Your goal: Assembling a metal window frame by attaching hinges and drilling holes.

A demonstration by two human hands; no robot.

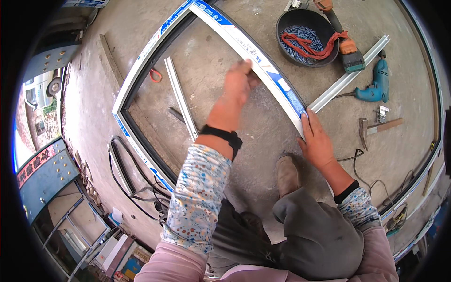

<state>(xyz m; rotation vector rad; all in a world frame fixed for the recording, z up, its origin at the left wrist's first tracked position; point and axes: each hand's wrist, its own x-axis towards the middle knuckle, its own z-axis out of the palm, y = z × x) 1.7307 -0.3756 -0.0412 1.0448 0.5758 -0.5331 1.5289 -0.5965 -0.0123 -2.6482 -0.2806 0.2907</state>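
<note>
A white window frame (pixel 275 83) with blue-printed protective film and a black inner edge stands tilted in front of me, over the concrete floor. My left hand (pixel 238 83) reaches through the opening, its curled fingers closed at the inner edge of the right-hand bar; the fingertips are partly hidden and slightly blurred. Lower on the same bar, my right hand (pixel 318 141) grips the frame near its close end, thumb on the inner side. Through the opening, a loose white profile strip (pixel 177 91) and a red-handled item (pixel 155 75) show on the floor.
At the right lie a black bowl of screws (pixel 307 40) with a red cloth strip, an orange cordless drill (pixel 350 51), a teal corded drill (pixel 376 84), a white profile (pixel 345 84) and a hammer (pixel 378 128). Black cables (pixel 136 199) coil at the left.
</note>
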